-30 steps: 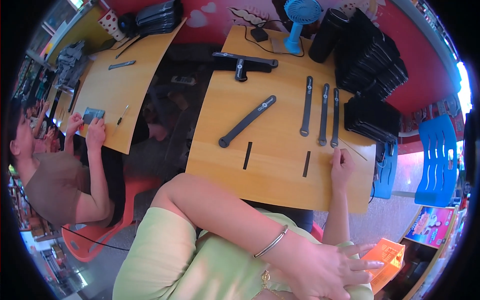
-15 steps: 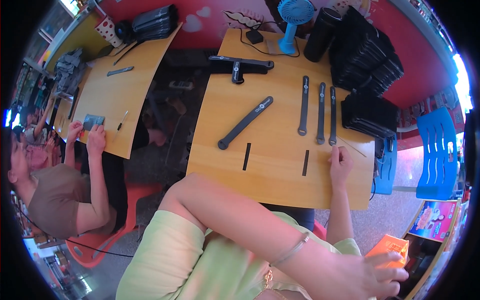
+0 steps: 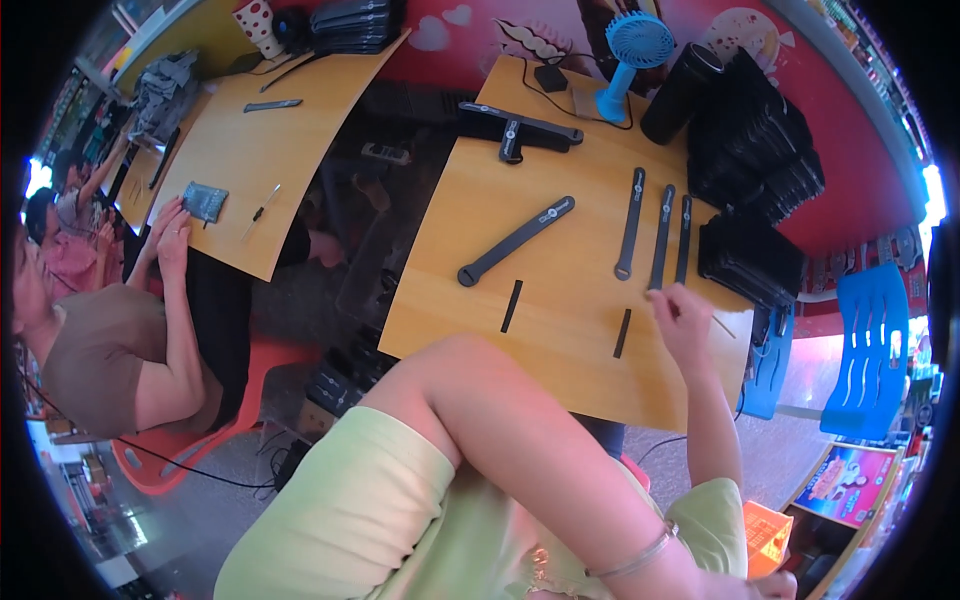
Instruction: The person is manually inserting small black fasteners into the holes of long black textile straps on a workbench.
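Pink wall with painted hearts backs a wooden table, on which the dark grey straps lie at differing stages of layout. Three of them, the left strap, middle strap and right strap, are set side by side in a row, while a lone strap lies slantwise by itself. Near the far edge a crossed pile is not spread out, so the setting-out looks only partly done. Two short strips lie nearer the person, apart from the straps and not visibly joined to any. Right hand is at the near end of the row, fingers curled in, fingertips at the middle strap's end; whether they grip it I cannot tell. Left hand is reached across the body beside an orange box, cut by the lower edge, so its fingers cannot be judged, nor any touch on the box. Black stacks crowd the table's right side, close to the row; whether they are finished goods does not show. Behind stand a blue fan and a black bottle. What most blocks the view is the left forearm, across the near edge, and the right hand, over the right strap's end. Leftward, a co-worker sits at another table.
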{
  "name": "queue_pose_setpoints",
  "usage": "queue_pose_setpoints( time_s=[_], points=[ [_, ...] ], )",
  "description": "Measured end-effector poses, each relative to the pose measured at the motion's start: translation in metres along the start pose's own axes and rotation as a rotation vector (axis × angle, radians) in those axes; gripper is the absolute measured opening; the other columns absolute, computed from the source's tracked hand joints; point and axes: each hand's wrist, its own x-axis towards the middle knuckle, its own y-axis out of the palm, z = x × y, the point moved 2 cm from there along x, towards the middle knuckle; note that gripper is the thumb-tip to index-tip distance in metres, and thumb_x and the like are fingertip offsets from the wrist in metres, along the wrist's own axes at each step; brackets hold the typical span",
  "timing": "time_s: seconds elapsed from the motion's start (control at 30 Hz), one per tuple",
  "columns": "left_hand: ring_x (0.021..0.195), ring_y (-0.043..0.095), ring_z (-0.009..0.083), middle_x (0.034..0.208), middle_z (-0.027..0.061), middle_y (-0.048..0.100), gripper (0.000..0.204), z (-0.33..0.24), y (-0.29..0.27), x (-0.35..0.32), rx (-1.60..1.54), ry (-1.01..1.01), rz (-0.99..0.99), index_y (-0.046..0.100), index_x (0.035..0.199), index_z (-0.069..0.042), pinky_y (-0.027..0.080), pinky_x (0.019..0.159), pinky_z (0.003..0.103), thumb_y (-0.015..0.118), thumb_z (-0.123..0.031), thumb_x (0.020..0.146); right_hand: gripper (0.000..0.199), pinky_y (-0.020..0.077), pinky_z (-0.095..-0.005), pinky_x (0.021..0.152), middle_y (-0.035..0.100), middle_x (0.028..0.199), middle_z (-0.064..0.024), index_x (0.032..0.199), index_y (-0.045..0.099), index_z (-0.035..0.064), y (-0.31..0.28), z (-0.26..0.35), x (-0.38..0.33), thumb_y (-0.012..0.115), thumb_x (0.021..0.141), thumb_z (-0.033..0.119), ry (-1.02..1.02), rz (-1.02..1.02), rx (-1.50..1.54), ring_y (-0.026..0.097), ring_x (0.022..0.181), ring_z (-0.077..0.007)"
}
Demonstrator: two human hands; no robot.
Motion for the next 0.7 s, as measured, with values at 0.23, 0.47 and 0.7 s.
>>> queue_pose_setpoints(
  time_s=[0.23,0.47,0.7],
  points=[
    [0.099,0.052,0.0291,0.096,0.0098,0.057,0.021,0.029,-0.162,-0.076,0.595,-0.371,-0.191,0.063,0.092,-0.009,0.039,0.088,0.042,0.065,-0.013,0.071,0.008,0.0436,-0.0319,0.056,0.058,0.07,-0.0082,0.078,0.058,0.0034,-0.03,0.0,-0.008,0.066,0.075,0.003,-0.111,0.086,-0.114,0.056,0.061,-0.0224],
    [0.096,0.049,0.032,0.103,0.0144,0.049,0.038,0.02,-0.255,-0.214,1.59,-0.985,-0.253,0.053,0.103,-0.003,0.04,0.083,0.04,0.071,-0.02,0.074,0.028,0.0406,-0.0371,0.089,0.056,0.107,-0.0133,0.104,0.056,0.0027,-0.052,-0.064,-0.032,0.062,0.077,0.003,0.121,0.105,-0.404,0.05,0.103,-0.0311],
    [0.088,0.051,0.0327,0.091,0.0139,0.053,0.03,0.023,-0.26,-0.231,1.51,-1.037,-0.28,0.05,0.088,-0.001,0.043,0.075,0.04,0.07,-0.015,0.072,0.025,0.0449,-0.0346,0.08,0.058,0.094,-0.0128,0.102,0.058,0.0033,-0.053,-0.077,-0.039,0.059,0.078,-0.002,0.363,0.096,-0.305,0.056,0.088,-0.0274]
  ],
)
